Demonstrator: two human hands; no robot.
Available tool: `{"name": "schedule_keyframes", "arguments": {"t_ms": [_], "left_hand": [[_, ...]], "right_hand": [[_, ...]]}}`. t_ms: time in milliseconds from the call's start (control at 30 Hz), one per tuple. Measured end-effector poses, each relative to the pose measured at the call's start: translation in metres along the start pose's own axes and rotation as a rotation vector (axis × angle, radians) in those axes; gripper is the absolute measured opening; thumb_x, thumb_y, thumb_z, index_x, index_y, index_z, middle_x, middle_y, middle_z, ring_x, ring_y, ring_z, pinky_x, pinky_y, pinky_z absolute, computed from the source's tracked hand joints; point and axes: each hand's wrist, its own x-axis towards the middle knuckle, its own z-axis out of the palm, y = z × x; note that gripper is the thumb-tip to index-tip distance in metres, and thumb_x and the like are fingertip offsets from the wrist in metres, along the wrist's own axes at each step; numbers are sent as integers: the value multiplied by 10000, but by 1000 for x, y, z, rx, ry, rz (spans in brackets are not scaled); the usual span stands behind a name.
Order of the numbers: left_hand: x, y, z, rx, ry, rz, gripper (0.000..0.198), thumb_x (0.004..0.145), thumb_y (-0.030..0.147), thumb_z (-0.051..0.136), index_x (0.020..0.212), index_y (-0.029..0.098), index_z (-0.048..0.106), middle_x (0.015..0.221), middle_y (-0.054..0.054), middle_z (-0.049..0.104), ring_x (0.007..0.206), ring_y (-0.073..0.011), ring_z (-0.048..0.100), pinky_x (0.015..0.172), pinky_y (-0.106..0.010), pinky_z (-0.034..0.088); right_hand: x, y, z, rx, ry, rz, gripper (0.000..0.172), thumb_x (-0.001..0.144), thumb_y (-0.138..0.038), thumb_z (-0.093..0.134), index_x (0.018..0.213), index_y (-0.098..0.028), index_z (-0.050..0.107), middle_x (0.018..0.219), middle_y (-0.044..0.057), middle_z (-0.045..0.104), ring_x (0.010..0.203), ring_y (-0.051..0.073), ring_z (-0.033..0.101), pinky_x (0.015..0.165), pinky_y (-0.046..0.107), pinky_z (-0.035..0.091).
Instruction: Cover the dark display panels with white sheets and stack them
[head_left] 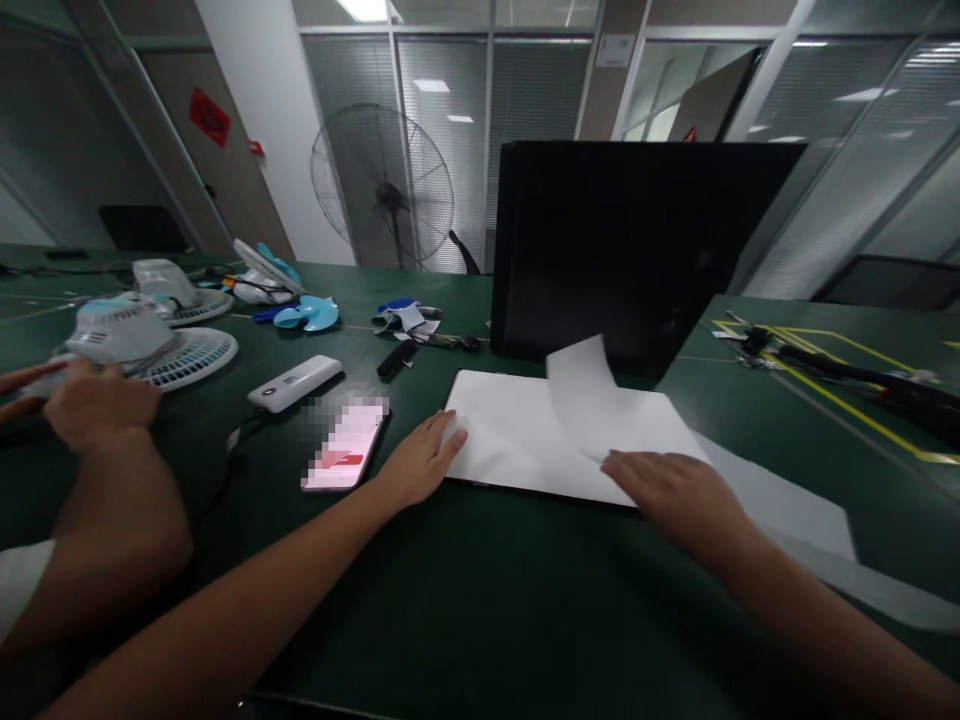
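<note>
A flat white panel (502,425) with a thin dark border lies on the green table in front of me. My left hand (420,460) grips its left edge, the thumb on the upper side. Over the panel's right part, a thin white sheet (581,385) curls upward, its far end raised in the air. The fingers of my right hand (679,495) are closed together at the near edge of this sheet; the fingertips are partly hidden. More white sheets (787,495) lie to the right, partly under my right forearm.
Behind the panel stands a large black box-like screen (615,250). Left of my left hand are a phone (349,450), a white power bank (296,383) and a black-handled tool (396,358). Another person's hand (101,400) touches white fan parts (120,330). Yellow-edged items (847,370) lie right.
</note>
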Motion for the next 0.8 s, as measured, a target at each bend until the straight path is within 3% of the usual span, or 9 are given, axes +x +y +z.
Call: {"name": "schedule_keyframes", "arguments": {"t_ms": [100,200,333,567,700,800], "left_hand": [[2,-2,-1,-37,24,-14,813,994,691,164,1510,123,434,1591,-148,434,1485,-289,388,1230,-448,278],[4,-4,-1,-12,7,-22,778,973,689,305,1521,147,405,1587,-143,440,1456,-309,431,1203,-463,331],[7,-7,2,112,-22,-12,789,920,576,510,1552,137,338,1611,-151,399,1458,-322,426,1194,-464,354],[11,-5,4,86,31,-40,672,927,521,513,1501,180,444,1550,-105,502,1372,-310,534,1141,-472,434],[11,-6,2,59,42,22,606,936,543,495,1416,179,561,1534,-81,525,1396,-282,510,1189,-440,382],[10,-5,1,110,-9,41,681,905,594,550,1447,182,542,1589,-83,449,1448,-296,444,1215,-464,335]], "right_hand": [[24,-33,9,-53,32,-205,427,828,-74,621,1240,-151,702,1202,146,726,969,261,731,749,380,615],[26,-44,16,22,115,-256,449,846,-66,615,1284,-137,677,1214,156,719,997,265,729,754,386,624],[18,-44,21,211,143,-238,460,891,-73,579,1332,-181,655,1278,134,694,1092,281,701,818,425,619],[25,-44,25,460,116,-104,353,1012,-222,489,1308,-242,680,1329,79,674,1168,267,658,955,496,558],[27,-40,26,554,84,-76,340,1028,-303,485,1300,-266,685,1362,65,654,1212,251,617,1009,483,514],[25,-38,22,602,39,-64,357,1034,-327,468,1329,-298,667,1422,53,609,1260,250,576,1034,486,486]]}}
